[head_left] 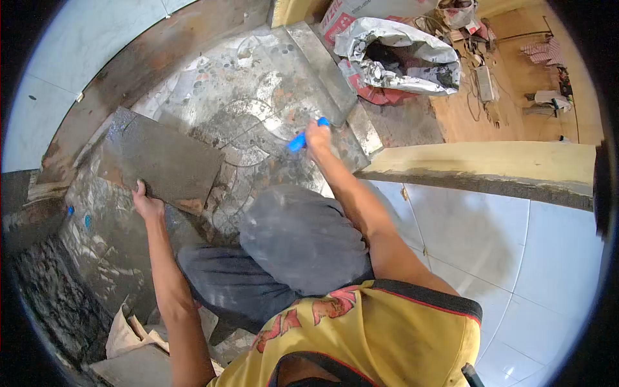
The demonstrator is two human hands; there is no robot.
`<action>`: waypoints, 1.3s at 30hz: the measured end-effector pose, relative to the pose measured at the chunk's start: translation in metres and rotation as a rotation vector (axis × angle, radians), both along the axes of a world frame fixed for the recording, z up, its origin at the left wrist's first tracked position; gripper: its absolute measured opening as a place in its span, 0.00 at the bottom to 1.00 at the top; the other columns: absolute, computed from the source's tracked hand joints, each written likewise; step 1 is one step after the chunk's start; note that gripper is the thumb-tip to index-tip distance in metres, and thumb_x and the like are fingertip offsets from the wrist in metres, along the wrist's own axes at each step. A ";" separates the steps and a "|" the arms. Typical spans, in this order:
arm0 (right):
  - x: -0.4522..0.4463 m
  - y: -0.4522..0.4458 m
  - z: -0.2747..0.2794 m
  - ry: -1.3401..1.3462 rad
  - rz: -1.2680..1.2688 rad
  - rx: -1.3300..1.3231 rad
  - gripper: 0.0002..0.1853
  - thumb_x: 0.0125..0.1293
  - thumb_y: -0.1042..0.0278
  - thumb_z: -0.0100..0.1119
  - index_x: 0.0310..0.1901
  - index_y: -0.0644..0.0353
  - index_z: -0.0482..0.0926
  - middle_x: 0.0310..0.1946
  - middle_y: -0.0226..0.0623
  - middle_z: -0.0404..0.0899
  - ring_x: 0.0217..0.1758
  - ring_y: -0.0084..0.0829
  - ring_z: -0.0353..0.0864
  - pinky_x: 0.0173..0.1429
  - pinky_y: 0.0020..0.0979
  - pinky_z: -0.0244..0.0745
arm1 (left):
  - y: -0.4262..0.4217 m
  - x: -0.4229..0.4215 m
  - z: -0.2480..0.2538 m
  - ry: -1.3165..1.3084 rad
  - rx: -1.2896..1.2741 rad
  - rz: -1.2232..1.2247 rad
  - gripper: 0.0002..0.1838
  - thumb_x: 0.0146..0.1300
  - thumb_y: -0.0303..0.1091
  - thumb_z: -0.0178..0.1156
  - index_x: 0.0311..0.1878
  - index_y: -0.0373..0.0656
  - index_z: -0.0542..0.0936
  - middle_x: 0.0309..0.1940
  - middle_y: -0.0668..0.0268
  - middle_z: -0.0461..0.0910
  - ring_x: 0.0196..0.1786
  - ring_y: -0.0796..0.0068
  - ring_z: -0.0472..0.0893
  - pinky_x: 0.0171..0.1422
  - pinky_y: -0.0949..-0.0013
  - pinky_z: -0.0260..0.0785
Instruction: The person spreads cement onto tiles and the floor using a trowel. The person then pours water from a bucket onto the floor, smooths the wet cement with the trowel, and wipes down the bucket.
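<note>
Left hand [148,203] is gripping the near edge of a grey slab [164,158], thumb showing on top, fingers going out of sight under it; slab is lying left of centre in the frame. Can't tell if it's resting flat or being held slightly up. Right hand [318,137] is closing around a blue object [297,142], upper centre, with blue sticking out on both sides of the fist; what it is isn't showing clearly. Right hand is hovering over the stained, patchy floor [258,97], well apart from the slab. Open white sack [351,42] is standing upper right, dark stuff showing inside. Pale tiles [477,226] are covering the lower right, past a yellow ledge [490,158]. Grey-trousered knees [300,238] are sitting between the two forearms.
</note>
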State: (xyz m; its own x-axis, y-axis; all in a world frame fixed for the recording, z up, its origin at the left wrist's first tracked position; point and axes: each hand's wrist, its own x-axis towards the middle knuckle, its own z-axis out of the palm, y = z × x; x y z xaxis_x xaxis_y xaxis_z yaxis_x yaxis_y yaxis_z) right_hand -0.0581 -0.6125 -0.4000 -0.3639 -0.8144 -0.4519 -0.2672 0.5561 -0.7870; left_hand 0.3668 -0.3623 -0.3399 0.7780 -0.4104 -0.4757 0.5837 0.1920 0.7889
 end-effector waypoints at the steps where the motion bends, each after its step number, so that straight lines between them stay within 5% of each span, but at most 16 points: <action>1: 0.005 0.007 0.011 -0.016 0.015 0.016 0.21 0.63 0.57 0.57 0.29 0.73 0.78 0.24 0.52 0.82 0.29 0.43 0.84 0.38 0.42 0.78 | 0.001 0.005 -0.004 0.002 -0.028 -0.017 0.33 0.68 0.31 0.58 0.72 0.39 0.56 0.65 0.59 0.67 0.63 0.60 0.71 0.70 0.51 0.62; 3: 0.029 0.021 0.066 -0.047 0.073 0.013 0.21 0.64 0.57 0.57 0.28 0.72 0.78 0.21 0.49 0.81 0.25 0.41 0.83 0.33 0.41 0.77 | -0.003 0.004 -0.002 -0.031 0.006 -0.006 0.31 0.68 0.31 0.58 0.71 0.40 0.58 0.65 0.59 0.68 0.63 0.60 0.71 0.70 0.51 0.63; 7: 0.011 0.018 0.042 -0.061 -0.074 -0.072 0.22 0.65 0.56 0.57 0.25 0.70 0.77 0.20 0.48 0.80 0.22 0.39 0.83 0.28 0.39 0.77 | 0.000 0.003 -0.001 -0.001 -0.031 0.013 0.31 0.68 0.31 0.58 0.71 0.39 0.59 0.64 0.59 0.68 0.63 0.60 0.71 0.70 0.52 0.63; 12: 0.034 0.000 0.044 0.012 0.372 -0.044 0.22 0.62 0.53 0.58 0.26 0.69 0.80 0.22 0.52 0.81 0.28 0.43 0.85 0.37 0.44 0.77 | 0.005 0.008 -0.007 -0.045 0.000 0.007 0.34 0.67 0.30 0.59 0.72 0.40 0.55 0.64 0.59 0.68 0.63 0.60 0.71 0.69 0.54 0.63; 16: 0.042 -0.115 0.037 0.223 0.458 -0.227 0.23 0.66 0.49 0.53 0.30 0.66 0.81 0.22 0.45 0.81 0.30 0.40 0.84 0.36 0.43 0.76 | 0.016 0.006 0.000 -0.030 0.028 0.042 0.33 0.66 0.31 0.60 0.72 0.40 0.58 0.64 0.59 0.68 0.62 0.60 0.71 0.68 0.55 0.64; 18: 0.035 -0.184 0.015 0.557 0.483 -0.354 0.25 0.66 0.46 0.52 0.28 0.64 0.83 0.25 0.52 0.82 0.30 0.45 0.84 0.36 0.46 0.76 | 0.021 0.010 -0.003 -0.114 0.020 0.015 0.34 0.66 0.32 0.60 0.72 0.39 0.57 0.64 0.59 0.68 0.62 0.60 0.71 0.68 0.54 0.64; 21: 0.028 -0.196 -0.011 0.970 1.082 -0.536 0.26 0.65 0.43 0.51 0.28 0.62 0.84 0.28 0.54 0.83 0.32 0.51 0.85 0.40 0.50 0.77 | 0.022 0.004 0.008 -0.095 0.033 0.022 0.34 0.67 0.32 0.60 0.72 0.39 0.56 0.64 0.58 0.67 0.63 0.59 0.71 0.68 0.53 0.63; 25: 0.029 -0.092 0.030 0.701 0.778 -0.390 0.28 0.66 0.43 0.49 0.24 0.63 0.80 0.26 0.51 0.83 0.33 0.54 0.85 0.42 0.50 0.78 | 0.014 0.008 -0.003 -0.006 -0.015 -0.010 0.33 0.67 0.32 0.59 0.72 0.40 0.57 0.64 0.59 0.68 0.62 0.58 0.71 0.69 0.51 0.63; 28: -0.015 -0.112 0.006 0.671 0.502 -0.272 0.29 0.66 0.44 0.50 0.31 0.70 0.78 0.30 0.58 0.82 0.35 0.55 0.84 0.43 0.49 0.79 | 0.011 0.004 -0.001 -0.013 0.072 0.063 0.33 0.67 0.32 0.59 0.72 0.40 0.58 0.65 0.60 0.67 0.64 0.58 0.70 0.70 0.52 0.61; 32: -0.030 -0.062 -0.013 0.852 0.549 -0.371 0.32 0.66 0.48 0.53 0.49 0.79 0.68 0.33 0.66 0.80 0.37 0.59 0.83 0.46 0.49 0.78 | 0.006 0.002 -0.001 -0.020 0.056 -0.013 0.32 0.66 0.32 0.60 0.71 0.39 0.59 0.63 0.60 0.69 0.63 0.61 0.70 0.70 0.52 0.61; 36: -0.033 -0.012 0.042 0.623 0.537 -0.207 0.31 0.66 0.46 0.54 0.49 0.75 0.70 0.32 0.67 0.79 0.39 0.60 0.83 0.45 0.52 0.77 | 0.000 0.005 -0.020 -0.020 0.064 0.001 0.28 0.66 0.31 0.60 0.67 0.38 0.63 0.60 0.61 0.71 0.60 0.62 0.71 0.68 0.53 0.63; 39: -0.033 -0.013 0.077 0.605 0.638 0.006 0.30 0.64 0.47 0.54 0.54 0.70 0.72 0.44 0.67 0.78 0.50 0.63 0.79 0.57 0.52 0.73 | 0.001 0.009 -0.020 -0.020 0.072 -0.018 0.27 0.66 0.31 0.60 0.66 0.38 0.63 0.59 0.62 0.72 0.60 0.61 0.72 0.68 0.52 0.64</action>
